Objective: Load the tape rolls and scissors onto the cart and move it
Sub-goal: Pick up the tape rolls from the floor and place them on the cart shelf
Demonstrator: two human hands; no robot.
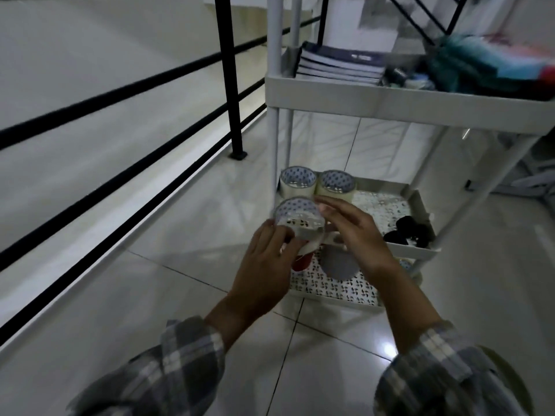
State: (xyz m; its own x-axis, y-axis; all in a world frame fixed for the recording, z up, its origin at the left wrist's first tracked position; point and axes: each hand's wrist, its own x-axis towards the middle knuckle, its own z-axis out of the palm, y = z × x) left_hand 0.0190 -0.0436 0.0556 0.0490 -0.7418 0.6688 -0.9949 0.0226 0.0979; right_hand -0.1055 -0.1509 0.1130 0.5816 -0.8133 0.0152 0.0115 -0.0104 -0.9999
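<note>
a three-shelf cart [405, 99] stands on a tiled floor [150, 295], with a railing [228, 76] to its left. on the middle shelf [419, 205], two tape rolls [298, 183] sit side by side at the back left corner. both hands hold a third roll [297, 219] just in front of them, the left hand [264, 265] on its left, the right hand [357, 232] on its right. scissors [410, 232] lie at the shelf's right front. books [339, 64] lie on the top shelf, at its left.
</note>
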